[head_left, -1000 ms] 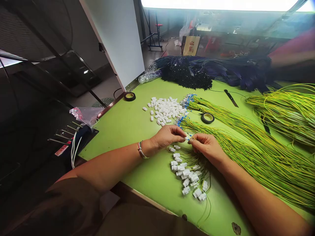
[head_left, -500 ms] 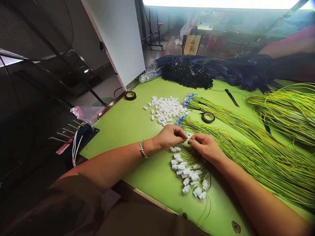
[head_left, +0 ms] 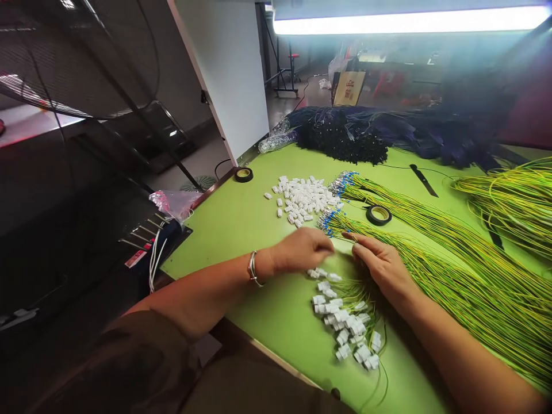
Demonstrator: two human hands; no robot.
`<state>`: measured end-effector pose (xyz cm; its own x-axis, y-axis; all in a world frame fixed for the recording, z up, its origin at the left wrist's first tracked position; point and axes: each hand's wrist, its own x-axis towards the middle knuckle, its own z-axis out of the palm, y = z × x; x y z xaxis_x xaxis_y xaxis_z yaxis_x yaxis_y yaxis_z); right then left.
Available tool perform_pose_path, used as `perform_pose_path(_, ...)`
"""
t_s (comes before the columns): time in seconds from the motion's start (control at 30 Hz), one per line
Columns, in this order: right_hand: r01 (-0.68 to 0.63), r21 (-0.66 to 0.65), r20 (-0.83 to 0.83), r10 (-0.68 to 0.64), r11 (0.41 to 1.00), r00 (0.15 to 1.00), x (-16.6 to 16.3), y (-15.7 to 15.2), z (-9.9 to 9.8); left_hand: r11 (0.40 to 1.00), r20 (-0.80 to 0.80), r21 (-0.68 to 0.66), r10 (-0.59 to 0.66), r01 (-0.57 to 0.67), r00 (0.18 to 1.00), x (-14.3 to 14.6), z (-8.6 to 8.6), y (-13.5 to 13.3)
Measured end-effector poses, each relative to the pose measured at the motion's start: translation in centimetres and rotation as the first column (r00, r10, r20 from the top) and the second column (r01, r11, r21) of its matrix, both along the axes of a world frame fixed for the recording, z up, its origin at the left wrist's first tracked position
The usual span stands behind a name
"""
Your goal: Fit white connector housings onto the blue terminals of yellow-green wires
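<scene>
My left hand [head_left: 304, 250] hovers over the table with its fingers curled in, slightly blurred. Anything inside those fingers is hidden. To the right, my right hand [head_left: 382, 261] pinches a thin yellow-green wire [head_left: 347, 239] between thumb and forefinger, close to the crimped ends of the nearer wire bundle [head_left: 431, 270]. Those ends carry blue and silver terminals [head_left: 328, 221]. Just below both hands lie several wired white connectors [head_left: 345, 316], their wires trailing right. Beyond my left hand is a heap of loose white connector housings [head_left: 306, 198].
Black tape rolls lie on the green table [head_left: 233, 230]: one roll [head_left: 379, 215] between wire bundles, another roll [head_left: 244, 174] at the left edge. A black strip [head_left: 424, 180] and coiled wires [head_left: 517, 201] are at right. Dark cables with black connectors [head_left: 345, 141] cover the back.
My hands were together at a small white connector; now they are apart. A white connector lies at the top of the wired group. The whole view has shifted slightly.
</scene>
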<state>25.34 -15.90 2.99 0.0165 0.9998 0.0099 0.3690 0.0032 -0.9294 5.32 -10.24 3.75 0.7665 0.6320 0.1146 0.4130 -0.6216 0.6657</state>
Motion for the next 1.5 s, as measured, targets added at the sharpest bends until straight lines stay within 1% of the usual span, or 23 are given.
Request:
perform_pose_path(0.03, -0.005, 0.005, 0.004, 0.005, 1.000, 1.000, 0.0, 0.1, -0.1, 0.981, -0.056, 0.116, 0.162, -0.154, 0.985, -0.5, 0.2, 0.9)
perform_pose_path(0.07, -0.004, 0.008, -0.002, 0.004, 1.000, 1.000, 0.0, 0.1, -0.1, 0.945, -0.109, 0.212, 0.277, -0.250, 0.955, -1.0, 0.3, 1.8)
perform_pose_path(0.1, 0.001, 0.004, -0.015, -0.001, 1.000, 1.000, 0.0, 0.2, -0.2, 0.917, -0.156, 0.278, 0.338, -0.287, 0.928, -1.5, 0.2, 2.7)
perform_pose_path(0.23, 0.007, -0.043, -0.074, -0.010, 0.999, 0.997, 0.2, 0.2, -0.9, 0.919, -0.324, 0.366, 0.276, -0.150, 0.905, -3.0, -0.4, 4.8)
perform_pose_path(0.33, -0.003, -0.054, -0.078, -0.001, 0.999, 0.997, 0.2, 0.3, -1.5, 0.920, -0.349, 0.371, 0.264, -0.126, 0.899, -3.0, -0.6, 5.1)
perform_pose_path(0.4, 0.013, -0.025, -0.052, -0.014, 1.000, 0.999, 0.2, 0.3, -1.7, 0.916, -0.309, 0.379, 0.257, -0.130, 0.916, -2.8, -0.5, 4.8)
perform_pose_path(0.5, 0.067, 0.057, 0.009, -0.068, 0.996, 0.998, 0.1, 0.3, -1.7, 0.918, -0.137, 0.361, 0.227, -0.165, 0.964, -2.0, -0.1, 3.9)
perform_pose_path(0.53, 0.084, 0.079, 0.023, -0.086, 0.993, 0.996, 0.1, 0.3, -1.6, 0.935, -0.058, 0.301, 0.214, -0.187, 0.975, -1.7, 0.0, 3.4)
perform_pose_path(0.57, 0.096, 0.093, 0.032, -0.099, 0.991, 0.995, 0.1, 0.3, -1.4, 0.958, 0.025, 0.193, 0.209, -0.210, 0.978, -1.2, 0.0, 2.9)
perform_pose_path(0.6, 0.101, 0.101, 0.037, -0.105, 0.990, 0.994, 0.0, 0.2, -1.2, 0.973, 0.100, 0.037, 0.221, -0.226, 0.970, -0.8, -0.1, 2.4)
perform_pose_path(0.63, 0.098, 0.101, 0.039, -0.103, 0.990, 0.994, -0.1, 0.1, -1.0, 0.962, 0.161, -0.153, 0.252, -0.228, 0.954, -0.3, -0.3, 2.0)
perform_pose_path(0.67, 0.090, 0.095, 0.037, -0.094, 0.991, 0.995, -0.1, 0.0, -0.8, 0.913, 0.208, -0.349, 0.296, -0.212, 0.932, 0.2, -0.6, 1.5)
perform_pose_path(0.7, 0.079, 0.085, 0.037, -0.083, 0.993, 0.996, -0.2, 0.0, -0.5, 0.835, 0.241, -0.520, 0.345, -0.180, 0.907, 0.6, -0.9, 1.2)
perform_pose_path(0.77, 0.063, 0.065, 0.036, -0.066, 0.996, 0.997, -0.3, -0.2, -0.2, 0.675, 0.284, -0.731, 0.427, -0.093, 0.859, 1.2, -1.6, 0.7)
perform_pose_path(0.83, 0.044, 0.050, 0.033, -0.045, 0.998, 0.998, -0.2, -0.2, -0.1, 0.565, 0.316, -0.825, 0.482, -0.015, 0.818, 1.4, -2.0, 0.5)
perform_pose_path(0.93, -0.010, 0.034, 0.039, 0.008, 0.999, 0.999, -0.2, -0.1, -0.2, 0.448, 0.313, -0.893, 0.538, 0.050, 0.782, 1.4, -2.1, 0.4)
perform_pose_path(1.0, -0.037, 0.030, 0.055, 0.035, 0.999, 0.998, -0.2, 0.0, -0.2, 0.405, 0.303, -0.912, 0.551, 0.069, 0.777, 1.3, -2.0, 0.4)
perform_pose_path(1.1, -0.049, 0.027, 0.082, 0.047, 0.998, 0.996, -0.3, 0.0, -0.1, 0.375, 0.291, -0.923, 0.546, 0.081, 0.786, 1.3, -1.9, 0.5)
perform_pose_path(1.23, -0.080, 0.005, 0.098, 0.079, 0.997, 0.992, -0.2, 0.0, 0.2, 0.366, 0.288, -0.927, 0.561, 0.079, 0.776, 1.3, -1.9, 0.4)
perform_pose_path(1.3, -0.098, -0.009, 0.100, 0.098, 0.995, 0.990, -0.1, 0.0, 0.2, 0.399, 0.294, -0.915, 0.545, 0.066, 0.785, 1.4, -1.8, 0.4)
perform_pose_path(1.37, -0.126, -0.031, 0.095, 0.128, 0.992, 0.987, 0.1, 0.1, 0.2, 0.473, 0.310, -0.880, 0.507, 0.041, 0.804, 1.4, -1.6, 0.4)
perform_pose_path(1.47, -0.165, -0.072, 0.057, 0.169, 0.984, 0.984, 0.3, 0.3, 0.0, 0.612, 0.350, -0.790, 0.461, -0.007, 0.815, 1.6, -1.3, 0.3)
perform_pose_path(1.5, -0.168, -0.081, 0.046, 0.172, 0.983, 0.984, 0.3, 0.3, 0.0, 0.642, 0.361, -0.767, 0.453, -0.017, 0.816, 1.7, -1.2, 0.2)
